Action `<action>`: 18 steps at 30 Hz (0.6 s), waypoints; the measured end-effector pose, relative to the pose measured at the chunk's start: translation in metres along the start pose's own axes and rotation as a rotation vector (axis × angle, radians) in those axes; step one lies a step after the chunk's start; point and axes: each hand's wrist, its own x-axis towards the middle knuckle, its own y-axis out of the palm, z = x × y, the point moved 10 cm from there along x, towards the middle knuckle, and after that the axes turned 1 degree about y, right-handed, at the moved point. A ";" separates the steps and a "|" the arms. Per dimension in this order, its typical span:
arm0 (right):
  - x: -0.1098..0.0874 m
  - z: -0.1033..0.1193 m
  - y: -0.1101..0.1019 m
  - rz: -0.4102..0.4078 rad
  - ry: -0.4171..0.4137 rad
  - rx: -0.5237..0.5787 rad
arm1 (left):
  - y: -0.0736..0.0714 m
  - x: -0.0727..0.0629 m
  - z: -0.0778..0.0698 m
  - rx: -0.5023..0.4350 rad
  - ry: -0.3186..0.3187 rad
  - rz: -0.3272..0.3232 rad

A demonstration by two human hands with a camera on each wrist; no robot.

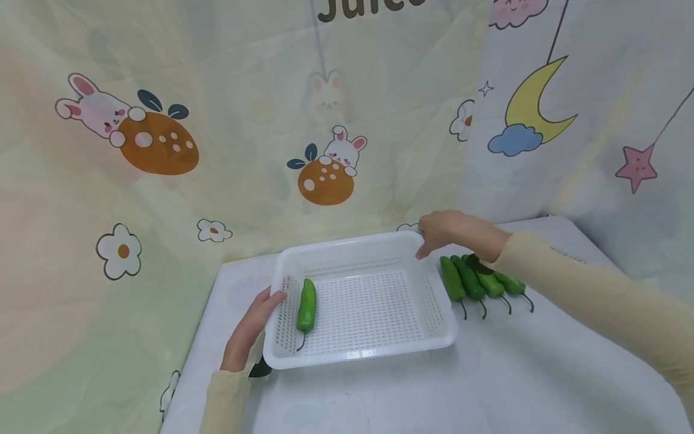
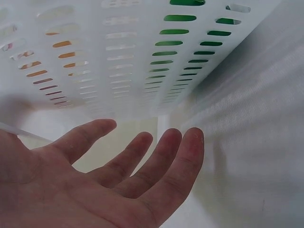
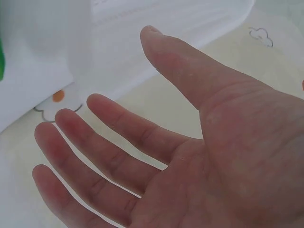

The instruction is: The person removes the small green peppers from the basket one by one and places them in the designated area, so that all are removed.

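Observation:
A white perforated plastic basket appears tilted on the table, one green chili pepper lying inside near its left wall. My left hand is at the basket's left side, the fingertips by the rim. In the left wrist view that hand has loosely bent, spread fingers under the slotted wall; firm contact cannot be made out. At the far right corner is my right hand, thumb and fingers apart. The right wrist view shows its palm with nothing held, close to the basket.
Several green chili peppers lie side by side on the white table, right of the basket, stems toward me. Behind the table hangs a patterned cloth with rabbits, flowers and a moon.

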 end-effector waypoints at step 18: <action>0.015 0.050 0.008 -0.001 -0.043 0.038 | 0.001 0.000 0.000 -0.008 0.006 0.008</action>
